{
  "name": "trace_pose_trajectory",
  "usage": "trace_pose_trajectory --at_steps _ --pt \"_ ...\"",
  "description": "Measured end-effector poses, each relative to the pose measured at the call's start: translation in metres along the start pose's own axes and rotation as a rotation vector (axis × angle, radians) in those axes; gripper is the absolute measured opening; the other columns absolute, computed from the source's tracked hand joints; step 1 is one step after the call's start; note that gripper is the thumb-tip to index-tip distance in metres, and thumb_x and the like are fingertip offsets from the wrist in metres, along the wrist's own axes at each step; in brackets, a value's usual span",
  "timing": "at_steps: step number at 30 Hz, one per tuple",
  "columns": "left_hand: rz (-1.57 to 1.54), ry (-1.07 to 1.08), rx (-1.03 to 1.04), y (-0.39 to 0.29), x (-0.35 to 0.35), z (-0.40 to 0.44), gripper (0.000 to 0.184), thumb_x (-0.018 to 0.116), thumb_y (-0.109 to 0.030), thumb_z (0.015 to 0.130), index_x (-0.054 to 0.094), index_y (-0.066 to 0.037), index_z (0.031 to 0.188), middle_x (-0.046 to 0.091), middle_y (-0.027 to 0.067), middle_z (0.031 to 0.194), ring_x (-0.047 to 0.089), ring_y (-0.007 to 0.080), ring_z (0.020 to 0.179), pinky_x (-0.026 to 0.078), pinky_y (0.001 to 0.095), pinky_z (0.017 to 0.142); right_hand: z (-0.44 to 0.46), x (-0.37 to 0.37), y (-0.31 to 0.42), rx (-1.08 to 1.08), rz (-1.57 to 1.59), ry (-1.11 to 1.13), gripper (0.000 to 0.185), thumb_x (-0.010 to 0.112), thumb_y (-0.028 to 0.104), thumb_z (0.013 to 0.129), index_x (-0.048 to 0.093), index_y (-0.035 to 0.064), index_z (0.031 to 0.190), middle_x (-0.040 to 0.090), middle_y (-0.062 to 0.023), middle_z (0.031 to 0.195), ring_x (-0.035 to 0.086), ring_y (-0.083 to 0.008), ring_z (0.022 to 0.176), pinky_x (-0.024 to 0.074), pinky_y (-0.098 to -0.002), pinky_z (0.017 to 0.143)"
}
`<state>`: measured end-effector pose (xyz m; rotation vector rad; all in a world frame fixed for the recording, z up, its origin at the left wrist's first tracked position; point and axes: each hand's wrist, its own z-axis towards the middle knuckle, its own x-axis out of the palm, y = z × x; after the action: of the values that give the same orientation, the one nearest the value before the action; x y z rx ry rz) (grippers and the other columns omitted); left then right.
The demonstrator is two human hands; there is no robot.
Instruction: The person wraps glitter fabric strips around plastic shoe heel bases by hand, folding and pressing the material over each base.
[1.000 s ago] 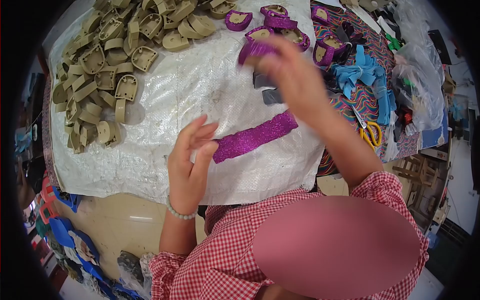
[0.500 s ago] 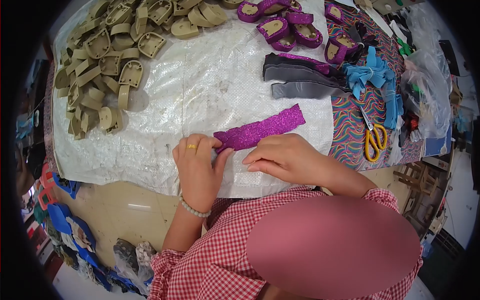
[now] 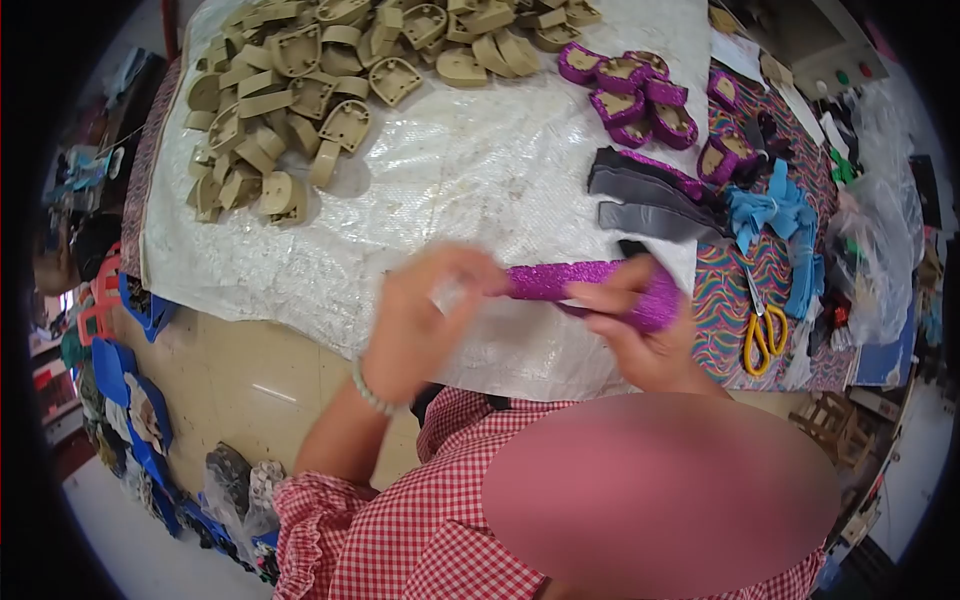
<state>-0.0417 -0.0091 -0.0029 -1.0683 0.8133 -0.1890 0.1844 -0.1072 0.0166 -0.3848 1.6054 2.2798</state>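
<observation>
A purple glitter strip is raised off the white woven sheet and stretches between my two hands. My left hand, blurred by motion, pinches its left end with thumb and finger. My right hand is closed on the other part, where the strip bends over the fingers. A dark bit of the strip's underside shows above that hand. Farther back lie several grey and black strips with a purple edge showing among them. Purple-covered heel blocks sit in a cluster beyond those.
Bare tan heel blocks are heaped at the back left of the white sheet. On the right, over a wavy multicoloured cloth, lie yellow-handled scissors and light-blue strips. Clear plastic bags are at the far right.
The purple strip lay on the sheet with my left fingers on its end; now both hands hold it up. My right hand has moved right and taken hold of it. The camera view has shifted.
</observation>
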Motion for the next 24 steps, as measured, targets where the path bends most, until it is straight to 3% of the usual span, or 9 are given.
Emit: trace_pose_trajectory --at_steps 1,2,7,9,12,13,16,20,24 --pt "0.374 -0.275 -0.127 0.007 -0.013 0.010 0.032 0.070 -0.002 0.075 0.058 0.000 0.105 0.062 0.0127 0.108 0.062 0.0255 0.090 0.047 0.0350 0.082 -0.005 -0.003 -0.005 -0.083 -0.016 -0.152 0.027 0.074 0.009 0.075 0.071 0.0086 0.101 0.057 -0.0029 0.077 0.056 -0.0174 0.071 0.0445 -0.0285 0.065" --pt "0.702 -0.447 0.055 0.033 -0.037 0.024 0.032 0.068 -0.004 0.078 0.058 -0.001 0.109 0.062 0.0130 0.104 0.058 0.0286 0.095 0.045 0.0356 0.084 0.000 -0.011 0.002 -0.157 0.004 -0.231 0.021 0.074 0.002 0.071 0.071 0.0076 0.091 0.055 -0.0024 0.071 0.054 -0.0161 0.064 0.0432 -0.0291 0.058" --pt "0.874 -0.286 -0.148 0.088 -0.081 0.034 0.033 0.063 -0.003 0.080 0.058 -0.001 0.113 0.061 0.0147 0.104 0.056 0.0320 0.095 0.044 0.0385 0.085 0.026 -0.026 0.014 -0.449 0.318 -0.472 0.011 0.061 0.009 0.087 0.054 0.0008 0.086 0.052 -0.0083 0.079 0.056 -0.0209 0.060 0.0530 -0.0357 0.056" --pt "0.460 -0.233 -0.279 0.064 -0.066 0.028 0.031 0.059 -0.001 0.083 0.058 -0.001 0.114 0.061 0.0136 0.110 0.058 0.0270 0.098 0.045 0.0366 0.088 0.033 -0.032 0.030 -0.323 0.738 -0.524 0.016 0.062 0.013 0.089 0.056 -0.0010 0.090 0.051 -0.0069 0.080 0.057 -0.0221 0.062 0.0553 -0.0414 0.068" --pt "-0.468 -0.139 -0.345 0.024 -0.031 0.007 0.038 0.052 -0.003 0.090 0.047 -0.002 0.128 0.057 0.0137 0.123 0.055 0.0247 0.113 0.045 0.0343 0.094 0.032 -0.047 0.010 -0.055 1.340 -0.194 0.023 0.062 0.017 0.089 0.057 -0.0016 0.103 0.048 -0.0057 0.081 0.056 -0.0222 0.065 0.0557 -0.0503 0.082" --pt "-0.926 -0.145 -0.411 0.018 -0.019 0.002 0.043 0.049 -0.004 0.092 0.041 -0.003 0.134 0.053 0.0146 0.129 0.052 0.0270 0.119 0.045 0.0353 0.097 0.031 -0.038 0.007 -0.046 1.276 -0.205 0.023 0.060 0.019 0.091 0.058 0.0003 0.104 0.048 -0.0071 0.084 0.055 -0.0233 0.073 0.0520 -0.0528 0.086" --pt "-1.403 -0.220 -0.452 0.000 0.015 -0.005 0.047 0.048 -0.008 0.095 0.033 -0.005 0.139 0.049 0.0163 0.133 0.047 0.0311 0.125 0.043 0.0413 0.101 0.034 -0.009 -0.003 -0.105 0.789 -0.295 0.023 0.054 0.020 0.091 0.060 0.0049 0.107 0.051 -0.0122 0.097 0.051 -0.0279 0.101 0.0411 -0.0572 0.097" --pt "-1.660 -0.128 -0.510 -0.021 0.053 -0.009 0.041 0.049 -0.006 0.095 0.039 -0.002 0.134 0.048 0.0121 0.133 0.049 0.0219 0.121 0.040 0.0373 0.103 0.036 0.021 -0.016 -0.271 0.188 -0.331 0.025 0.060 0.003 0.085 0.064 0.0035 0.109 0.059 -0.0110 0.098 0.057 -0.0214 0.091 0.0467 -0.0338 0.081" --pt "-1.203 -0.016 -0.467 -0.035 0.044 -0.002 0.043 0.054 -0.007 0.093 0.042 0.001 0.133 0.052 0.0087 0.125 0.049 0.0164 0.117 0.039 0.0314 0.099 0.034 0.024 0.000 -0.115 0.255 -0.275 0.024 0.061 0.002 0.084 0.065 0.0035 0.108 0.061 -0.0089 0.090 0.058 -0.0167 0.081 0.0450 -0.0278 0.070"
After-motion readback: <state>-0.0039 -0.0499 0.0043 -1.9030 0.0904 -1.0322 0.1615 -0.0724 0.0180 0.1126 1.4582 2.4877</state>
